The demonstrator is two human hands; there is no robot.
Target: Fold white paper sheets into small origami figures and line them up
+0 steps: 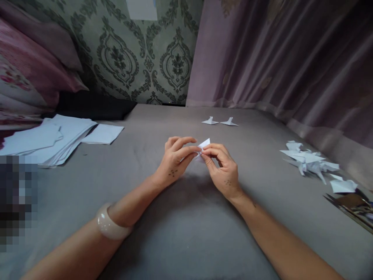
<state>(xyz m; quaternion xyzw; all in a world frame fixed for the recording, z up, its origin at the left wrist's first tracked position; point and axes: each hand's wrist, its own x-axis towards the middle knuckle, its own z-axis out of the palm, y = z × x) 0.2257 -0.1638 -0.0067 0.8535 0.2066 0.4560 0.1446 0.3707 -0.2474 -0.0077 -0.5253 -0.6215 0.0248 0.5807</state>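
Observation:
A small piece of folded white paper (205, 143) is held up over the middle of the grey sheet, one pointed corner sticking up. My left hand (177, 157) pinches its left side between thumb and index finger, the other fingers loosely curled. From the right, my right hand (223, 167) pinches the same paper with thumb and fingertips. Both sets of fingertips almost meet and cover much of the paper, so its full shape is hidden. A pale bangle (112, 223) circles my left forearm.
Two folded paper figures (210, 121) stand at the back. More paper figures (310, 159) are heaped at the right, near a dark, shiny object (354, 206). Stacked white sheets (68, 134) and a smaller paper pile (105, 134) lie at left. A purple curtain (247, 58) borders the right.

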